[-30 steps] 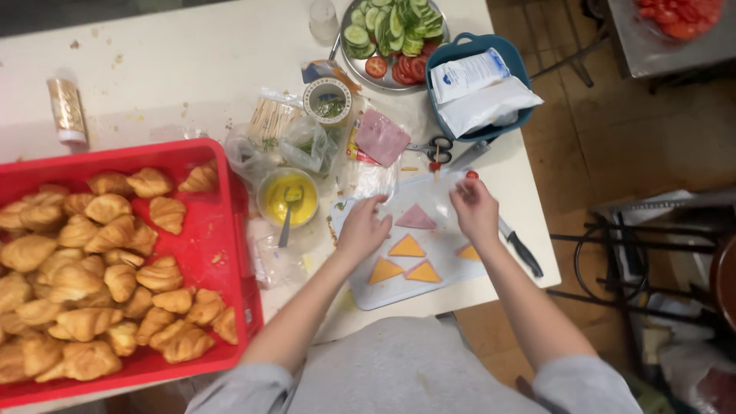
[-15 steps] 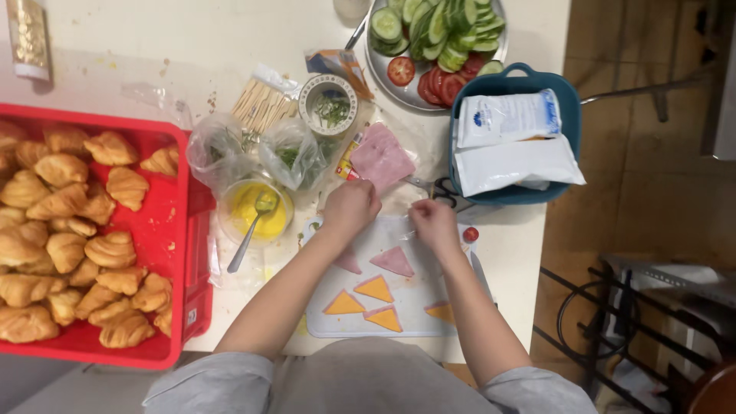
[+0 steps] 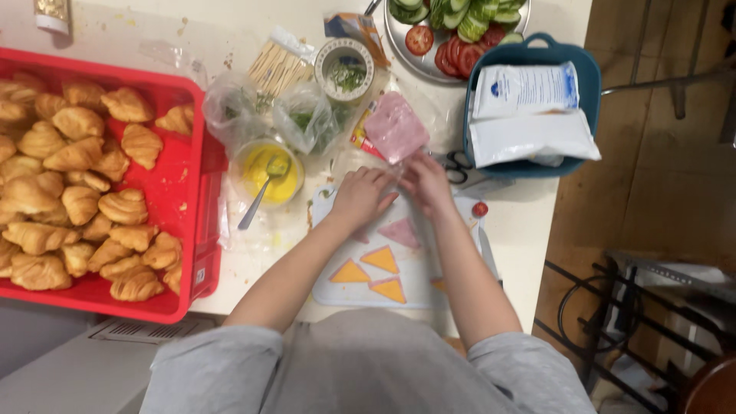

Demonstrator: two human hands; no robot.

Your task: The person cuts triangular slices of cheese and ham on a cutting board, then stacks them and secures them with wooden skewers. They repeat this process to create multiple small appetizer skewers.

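My left hand (image 3: 359, 196) and my right hand (image 3: 426, 184) meet, fingers bent, at the far edge of a white cutting board (image 3: 337, 287). Their fingertips are at the near end of an opened pack of pink ham slices (image 3: 391, 126), in its clear film. What they grip, if anything, is hidden. On the board lie three orange cheese triangles (image 3: 381, 259) and a pink ham triangle (image 3: 400, 231).
A red crate (image 3: 188, 161) full of croissants fills the left. A bowl of yellow liquid with a spoon (image 3: 268, 169), bags of herbs (image 3: 307, 119), scissors (image 3: 458, 165), a blue dish (image 3: 529, 54) with white packets and a plate of cucumber and tomato slices (image 3: 452, 38) ring the board. The table's edge runs along the right.
Both hands have moved from the middle of the board up to its far edge and closed in together at the ham pack. The view has shifted and come closer.
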